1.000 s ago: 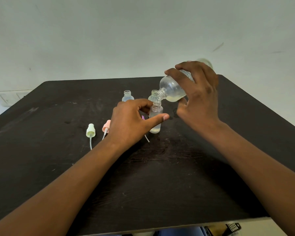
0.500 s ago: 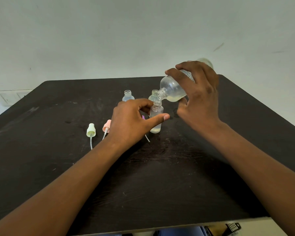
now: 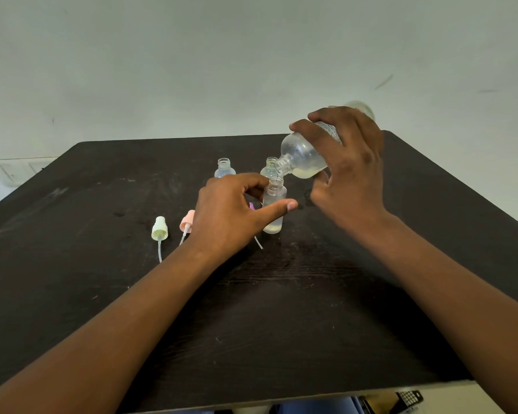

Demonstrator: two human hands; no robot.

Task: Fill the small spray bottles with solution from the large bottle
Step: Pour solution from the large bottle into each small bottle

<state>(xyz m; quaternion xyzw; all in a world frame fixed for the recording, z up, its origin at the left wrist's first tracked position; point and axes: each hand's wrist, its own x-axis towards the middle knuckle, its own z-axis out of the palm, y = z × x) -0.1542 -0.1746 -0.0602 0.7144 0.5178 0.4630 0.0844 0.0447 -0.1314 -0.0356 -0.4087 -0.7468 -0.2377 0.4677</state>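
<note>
At the centre of the frame, the left hand (image 3: 231, 213) grips a small spray bottle (image 3: 273, 209) standing upright on a dark table (image 3: 72, 294). Just above it, the right hand (image 3: 346, 171) grips the large bottle (image 3: 302, 158), tilted with its mouth over the small bottle's opening. Two more uncapped small bottles (image 3: 224, 168) stand behind, and spray caps (image 3: 159, 229) lie at centre left

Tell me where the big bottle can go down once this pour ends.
Bare table lies right of the right hand, and near the front edge between the forearms. Crowded: the small bottles and spray caps around the left hand.
</note>
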